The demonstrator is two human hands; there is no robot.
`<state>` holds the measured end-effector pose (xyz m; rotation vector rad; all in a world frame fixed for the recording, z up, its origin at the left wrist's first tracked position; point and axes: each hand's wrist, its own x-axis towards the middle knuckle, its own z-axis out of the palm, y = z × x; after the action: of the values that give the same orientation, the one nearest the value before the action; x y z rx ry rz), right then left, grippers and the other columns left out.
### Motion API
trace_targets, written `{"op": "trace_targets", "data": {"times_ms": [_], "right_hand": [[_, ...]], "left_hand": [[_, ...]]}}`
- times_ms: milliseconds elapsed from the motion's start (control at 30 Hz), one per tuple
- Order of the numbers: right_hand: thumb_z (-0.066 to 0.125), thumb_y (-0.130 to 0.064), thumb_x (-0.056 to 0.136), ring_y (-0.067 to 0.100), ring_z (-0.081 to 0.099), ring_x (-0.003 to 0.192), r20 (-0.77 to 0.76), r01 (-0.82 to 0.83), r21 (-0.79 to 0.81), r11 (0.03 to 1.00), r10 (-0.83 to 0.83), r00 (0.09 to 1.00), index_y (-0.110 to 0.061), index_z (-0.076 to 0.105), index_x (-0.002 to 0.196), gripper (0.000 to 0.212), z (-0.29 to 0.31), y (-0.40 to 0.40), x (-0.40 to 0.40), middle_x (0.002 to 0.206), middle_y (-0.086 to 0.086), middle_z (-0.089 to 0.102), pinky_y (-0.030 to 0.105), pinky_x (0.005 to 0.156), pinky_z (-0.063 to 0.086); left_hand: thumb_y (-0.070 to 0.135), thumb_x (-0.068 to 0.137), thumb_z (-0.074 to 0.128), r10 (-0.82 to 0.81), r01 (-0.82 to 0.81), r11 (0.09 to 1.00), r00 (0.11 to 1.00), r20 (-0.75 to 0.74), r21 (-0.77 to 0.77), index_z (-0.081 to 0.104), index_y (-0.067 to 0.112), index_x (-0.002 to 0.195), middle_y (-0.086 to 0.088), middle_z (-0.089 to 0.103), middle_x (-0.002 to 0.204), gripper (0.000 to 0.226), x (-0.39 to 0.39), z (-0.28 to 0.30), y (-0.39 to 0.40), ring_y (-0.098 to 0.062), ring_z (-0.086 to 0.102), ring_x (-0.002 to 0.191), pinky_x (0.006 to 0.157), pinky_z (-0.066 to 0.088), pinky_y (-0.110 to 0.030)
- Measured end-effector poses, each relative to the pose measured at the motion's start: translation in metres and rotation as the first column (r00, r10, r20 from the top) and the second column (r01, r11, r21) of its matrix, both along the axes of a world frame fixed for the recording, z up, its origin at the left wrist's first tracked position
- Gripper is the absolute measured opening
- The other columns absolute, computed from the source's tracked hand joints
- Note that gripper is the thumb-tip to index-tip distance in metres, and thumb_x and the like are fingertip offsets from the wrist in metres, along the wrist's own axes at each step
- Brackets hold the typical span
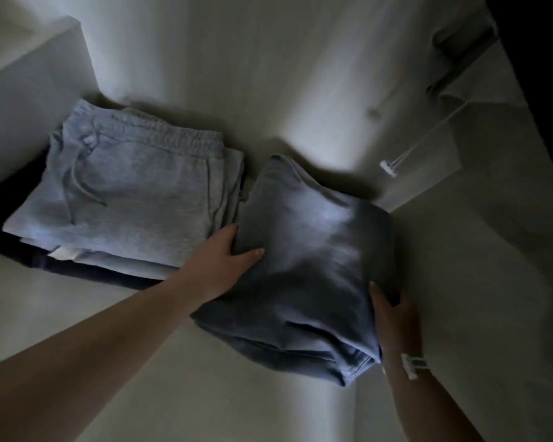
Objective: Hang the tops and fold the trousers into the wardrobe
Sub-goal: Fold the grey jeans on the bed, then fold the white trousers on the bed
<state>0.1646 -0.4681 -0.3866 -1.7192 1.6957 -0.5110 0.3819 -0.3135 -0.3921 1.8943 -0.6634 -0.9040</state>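
**Folded trousers held at both sides on the wardrobe shelf**

The pale wardrobe shelf (300, 90) fills most of the dim view, with a white upright panel (29, 90) rising at its left end and a lighter side wall off to the right.

On the left part of the shelf lies a folded pair of light grey sweatpants (131, 193) — elastic waistband at the far edge, drawstring (80, 183) trailing across the front. It sits on top of a stack: a dark folded garment (87, 266) shows beneath its near edge, and a small white tag (63, 252) peeks out at the near left corner.

Just beside the stack, to the right, is a folded pair of blue-grey trousers (307, 269). Its far part rests on the shelf, its near part juts past the shelf's front edge toward the camera, and its left edge sits close against the grey pair; whether they touch is hard to say.

The left hand (224, 260) grips the left edge of these trousers, thumb on top and fingers tucked underneath. The right hand (393, 317) holds the right edge, fingers curled round the fabric — a white wristband (414, 365) sits on that wrist.

Further right, a thin white rod (428, 135) with a small white end piece slants through the shadow.
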Motion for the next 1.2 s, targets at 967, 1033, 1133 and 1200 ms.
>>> {"op": "trace_targets", "data": {"times_ms": [967, 1033, 1133, 1200], "right_hand": [[0.002, -0.079, 0.076, 0.032, 0.014, 0.145, -0.748, -0.599, -0.008, 0.801, 0.393, 0.534, -0.025, 0.021, 0.15, 0.093, -0.063, -0.014, 0.039, 0.159, 0.014, 0.01, 0.066, 0.105, 0.022], [-0.004, -0.078, 0.071, 0.026, 0.005, 0.147, -0.741, -0.618, 0.007, 0.787, 0.419, 0.525, -0.028, 0.011, 0.152, 0.096, -0.069, -0.022, 0.04, 0.16, 0.01, 0.004, 0.061, 0.108, 0.02], [0.002, -0.079, 0.074, 0.022, 0.003, 0.147, -0.738, -0.613, 0.046, 0.788, 0.441, 0.511, -0.031, 0.009, 0.151, 0.091, -0.065, -0.024, 0.044, 0.16, 0.006, 0.003, 0.058, 0.109, 0.019], [0.024, -0.071, 0.084, 0.026, 0.016, 0.144, -0.736, -0.6, 0.018, 0.8, 0.417, 0.533, -0.026, 0.026, 0.148, 0.078, -0.056, -0.024, 0.046, 0.157, 0.01, 0.017, 0.057, 0.108, 0.023]], "left_hand": [[0.079, 0.076, 0.016, -0.39, 0.297, 0.919, 0.575, 0.72, 0.26, 0.028, 0.02, 0.149, -0.01, 0.015, 0.159, 0.095, -0.029, -0.084, -0.08, -0.024, 0.006, 0.148, 0.119, 0.005, -0.046], [0.08, 0.07, 0.004, -0.447, 0.309, 0.894, 0.594, 0.668, 0.324, 0.013, 0.023, 0.152, -0.006, 0.0, 0.161, 0.101, -0.027, -0.083, -0.083, -0.02, -0.009, 0.148, 0.118, -0.006, -0.043], [0.079, 0.074, 0.007, -0.49, 0.305, 0.872, 0.577, 0.654, 0.384, 0.007, 0.023, 0.153, -0.005, -0.004, 0.161, 0.097, -0.026, -0.077, -0.081, -0.02, -0.01, 0.148, 0.118, -0.007, -0.044], [0.07, 0.085, 0.029, -0.503, 0.309, 0.863, 0.59, 0.631, 0.4, 0.015, 0.023, 0.152, -0.004, 0.005, 0.161, 0.083, -0.027, -0.068, -0.074, -0.021, -0.001, 0.148, 0.12, 0.001, -0.043]]}}
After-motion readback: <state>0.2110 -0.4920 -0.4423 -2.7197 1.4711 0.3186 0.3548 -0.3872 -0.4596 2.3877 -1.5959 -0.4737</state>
